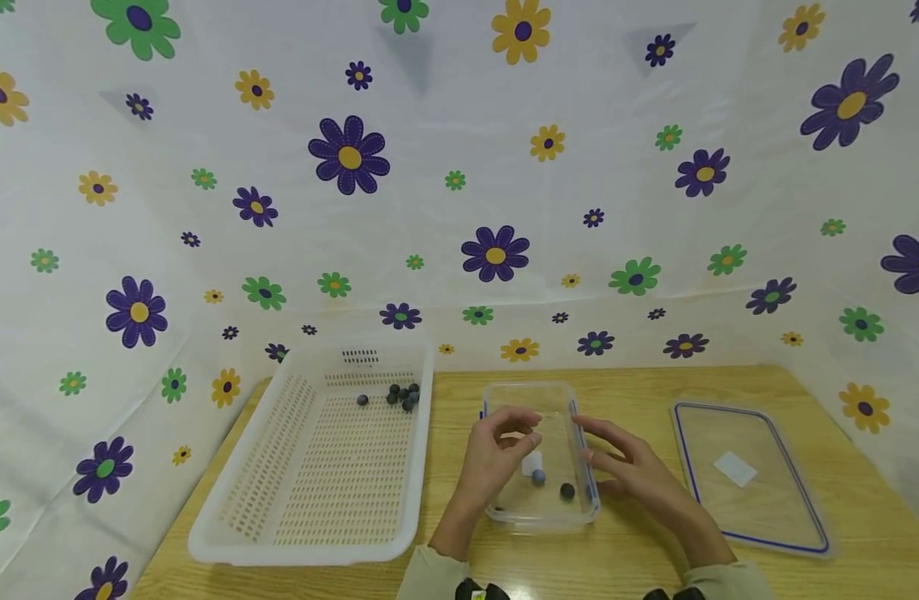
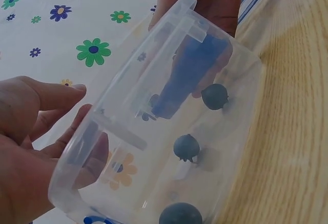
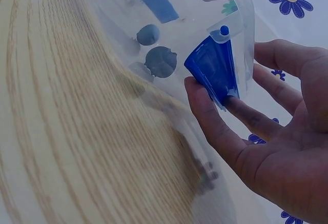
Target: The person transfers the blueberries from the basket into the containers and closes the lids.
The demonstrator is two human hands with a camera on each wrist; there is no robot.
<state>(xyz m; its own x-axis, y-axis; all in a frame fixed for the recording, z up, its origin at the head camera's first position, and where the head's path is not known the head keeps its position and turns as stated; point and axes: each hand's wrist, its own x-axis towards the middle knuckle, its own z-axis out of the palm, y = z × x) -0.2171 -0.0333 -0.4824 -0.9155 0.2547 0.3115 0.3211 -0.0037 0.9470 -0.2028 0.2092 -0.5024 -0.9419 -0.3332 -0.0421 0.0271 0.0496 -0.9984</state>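
A clear plastic food container [image 1: 545,523] with blue side latches stands on the table in front of me. Blueberries lie on its floor, among them a pale one [image 1: 538,477] and a darker one [image 1: 567,492]. My left hand [image 1: 496,450] is over the container's left rim, fingers loosely curved, with a gap between thumb and fingertips. Along the right side, my right hand [image 1: 635,471] rests its fingers against the wall. In the right wrist view, its fingertips touch the lowered blue latch [image 3: 212,70]. Neither hand has a blueberry showing in its fingers.
At the left stands a white perforated basket [image 1: 309,554] with several blueberries [image 1: 404,397] in its far right corner. The clear lid [image 1: 774,483] with a blue seal lies flat at the right. A flowered cloth [image 1: 429,225] hangs behind the wooden table [image 1: 631,558].
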